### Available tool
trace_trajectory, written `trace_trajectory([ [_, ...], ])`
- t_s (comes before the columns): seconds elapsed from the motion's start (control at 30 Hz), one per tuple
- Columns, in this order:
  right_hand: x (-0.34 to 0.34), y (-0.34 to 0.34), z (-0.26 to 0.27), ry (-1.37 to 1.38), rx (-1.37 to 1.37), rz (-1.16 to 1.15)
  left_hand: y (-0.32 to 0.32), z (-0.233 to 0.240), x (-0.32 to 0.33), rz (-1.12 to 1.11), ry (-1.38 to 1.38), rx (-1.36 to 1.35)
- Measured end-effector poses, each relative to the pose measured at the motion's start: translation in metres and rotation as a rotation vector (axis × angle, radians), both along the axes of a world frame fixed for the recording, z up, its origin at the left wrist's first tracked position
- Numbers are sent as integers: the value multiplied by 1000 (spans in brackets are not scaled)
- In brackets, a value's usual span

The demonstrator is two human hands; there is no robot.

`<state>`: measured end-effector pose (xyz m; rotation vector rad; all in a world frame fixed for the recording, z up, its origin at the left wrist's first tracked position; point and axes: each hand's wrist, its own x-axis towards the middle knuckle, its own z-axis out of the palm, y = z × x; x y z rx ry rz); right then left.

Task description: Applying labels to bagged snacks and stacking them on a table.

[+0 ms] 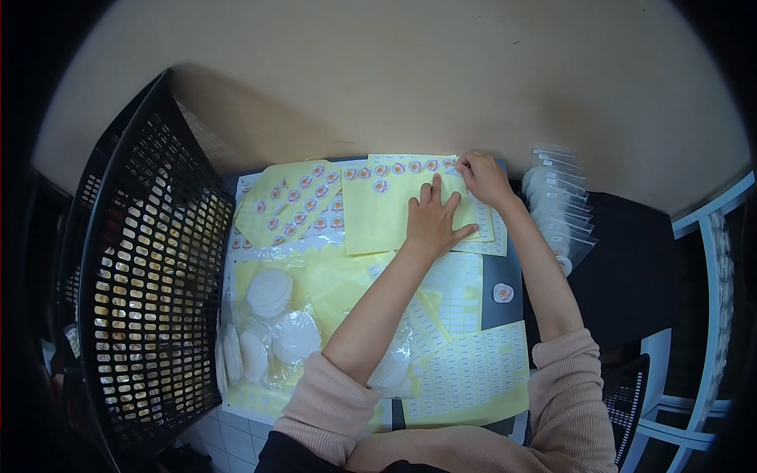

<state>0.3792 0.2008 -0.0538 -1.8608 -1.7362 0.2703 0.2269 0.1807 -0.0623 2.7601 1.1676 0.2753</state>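
Note:
My left hand [434,219] lies palm down with fingers spread on a yellow sticker backing sheet [378,224], pressing it flat. Along its top edge runs a row of round stickers [398,168], with one more sticker [381,186] below the row. My right hand [480,177] is at the sheet's upper right corner, its thumb and fingers pinched on a small white piece [454,171], probably a sticker or label, beside the last round sticker. Under the sheet lie further label sheets [500,236]. A second yellow sheet with scattered round stickers [295,198] lies to the left.
A tall black plastic basket [157,266] stands at the left. Clear bags of white round pads [269,292] lie front left, small-label sheets [473,375] front right. A stack of round stickers [503,292] sits at the right edge. Overlapping clear bags [559,207] lie beyond, on black cloth [627,266].

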Motion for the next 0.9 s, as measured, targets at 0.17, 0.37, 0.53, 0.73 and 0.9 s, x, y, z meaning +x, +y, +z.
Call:
trace_trajectory([
  [0.17, 6, 2, -1, 78, -2, -6, 1, 0, 0, -1, 2, -21],
  [0.37, 7, 6, -3, 192, -35, -65, 2, 0, -1, 4, 3, -12],
  [0.53, 12, 5, -9, 339, 45, -74, 1, 1, 0, 5, 25, -22],
  [0.73, 11, -28, 7, 448, 219, -22, -5, 0, 2, -2, 2, -46],
  [0.9, -20, -70, 41, 779, 107, 64, 10, 9, -7, 27, -67, -300],
])
